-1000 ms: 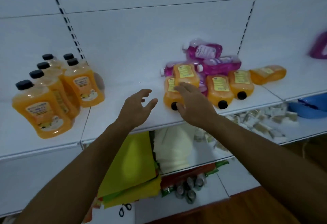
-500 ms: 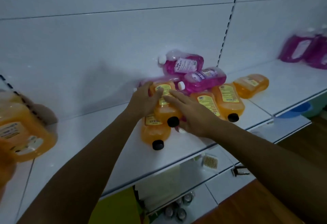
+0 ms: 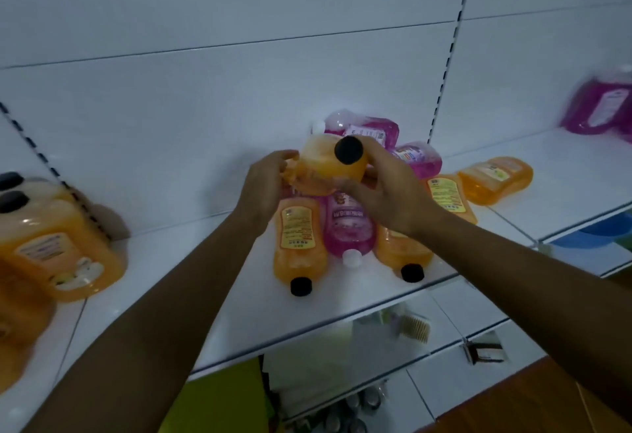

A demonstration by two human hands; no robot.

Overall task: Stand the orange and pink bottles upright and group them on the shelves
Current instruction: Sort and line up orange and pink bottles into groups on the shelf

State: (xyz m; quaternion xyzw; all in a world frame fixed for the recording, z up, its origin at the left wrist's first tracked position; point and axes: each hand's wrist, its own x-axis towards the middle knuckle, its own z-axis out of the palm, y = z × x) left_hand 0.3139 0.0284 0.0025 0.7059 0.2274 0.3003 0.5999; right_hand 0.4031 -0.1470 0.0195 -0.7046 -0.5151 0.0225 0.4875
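Orange plastic bottle with a black cap (image 3: 328, 167) is held above the heap of lying bottles near the white shelf's (image 3: 239, 299) back edge, left hand (image 3: 263, 190) and right hand (image 3: 386, 190) curled round its sides, cap facing the camera.

White shelf (image 3: 239, 296) runs across mid-frame, backed by white panels. At centre, lying flat with caps toward the front edge: an orange bottle (image 3: 299, 248), a pink bottle (image 3: 349, 231), another orange bottle (image 3: 403, 255). Right of centre, a lone orange bottle (image 3: 496, 178) on its side. Left edge: upright orange bottles (image 3: 58, 255). Far right: pink bottles (image 3: 602, 107), blurred.
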